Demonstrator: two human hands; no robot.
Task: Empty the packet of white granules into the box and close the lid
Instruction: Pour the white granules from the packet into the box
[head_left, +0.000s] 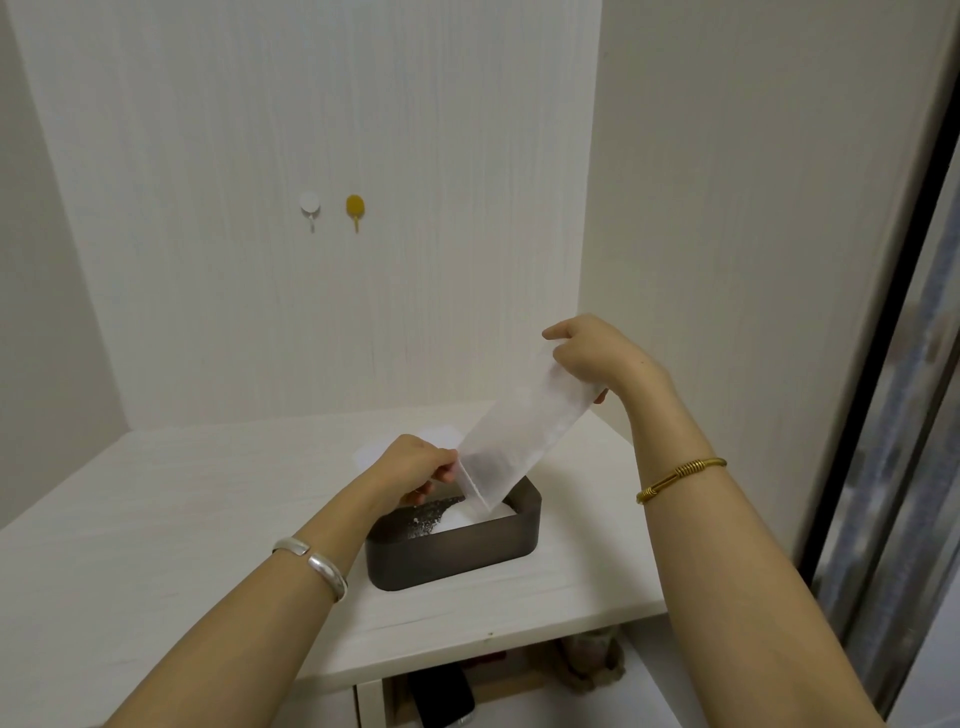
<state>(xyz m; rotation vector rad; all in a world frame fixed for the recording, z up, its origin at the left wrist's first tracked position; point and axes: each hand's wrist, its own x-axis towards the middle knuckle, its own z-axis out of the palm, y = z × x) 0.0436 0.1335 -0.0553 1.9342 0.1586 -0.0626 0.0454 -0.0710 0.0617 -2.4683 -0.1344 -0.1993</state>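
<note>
White hook (309, 206) and yellow hook (355, 208) were stuck side by side on the back panel, upper left of centre. Left forearm wore a silver bangle (317, 565). Left hand (415, 467) was over the box's left end, fingers curled, pinching the packet's lower open edge. Dark box (452, 551) sat on the white shelf (130, 519), lid off, open top up. White granules (467, 517) were piled in the box's right half; left half of the floor showed dark with scattered grains. Translucent packet (519, 431) was tilted, mouth down inside the box opening, upper end raised to the right; granules were running out of the mouth onto the pile. A pale flat piece (441, 434) lay on the shelf behind the box, partly hidden; could be the lid, couldn't tell. Right hand (597, 358) gripped the packet's raised end, fingers curled round it. Right forearm wore a gold bangle (680, 478). Below the shelf edge, a dark object (441, 691), unclear what.
</note>
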